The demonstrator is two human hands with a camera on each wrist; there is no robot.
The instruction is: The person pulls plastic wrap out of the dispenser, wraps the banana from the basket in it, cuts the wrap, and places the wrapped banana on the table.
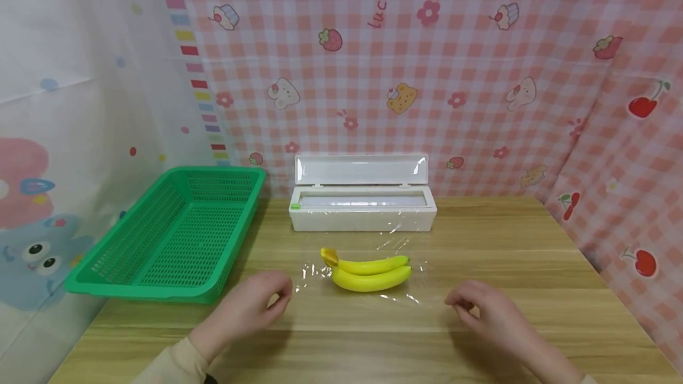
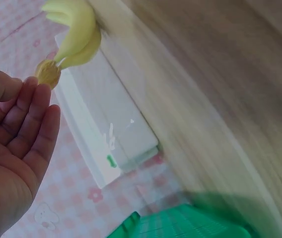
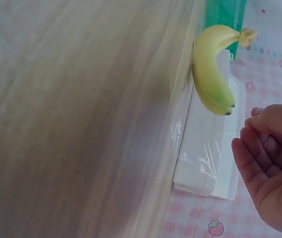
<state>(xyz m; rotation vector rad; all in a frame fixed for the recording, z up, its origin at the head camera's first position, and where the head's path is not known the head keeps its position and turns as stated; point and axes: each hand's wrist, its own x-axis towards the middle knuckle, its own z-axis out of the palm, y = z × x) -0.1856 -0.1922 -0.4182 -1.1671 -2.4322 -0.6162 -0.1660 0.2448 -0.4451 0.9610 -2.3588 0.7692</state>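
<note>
Two joined yellow bananas [image 1: 370, 274] with greenish tips lie on the wooden table, on a sheet of clear plastic wrap [image 1: 397, 295] that shows mainly by its glints. Behind them stands a white wrap dispenser [image 1: 363, 220], its lid raised. To the left of the bananas is my left hand [image 1: 251, 304], with loosely curled fingers and the thumb close to the fingertips. My right hand [image 1: 488, 313] mirrors it on the other side, thumb tip near the index finger. Neither hand visibly holds anything. Both appear just outside the wrap's visible glints.
At the left stands a green plastic basket [image 1: 213, 253] with perforated sides. A pink checked cloth [image 1: 363, 129] hangs behind the table [image 1: 523, 242], and a white printed sheet [image 1: 91, 105] hangs at the left. A small green piece [image 1: 296, 205] sits on the dispenser's left end.
</note>
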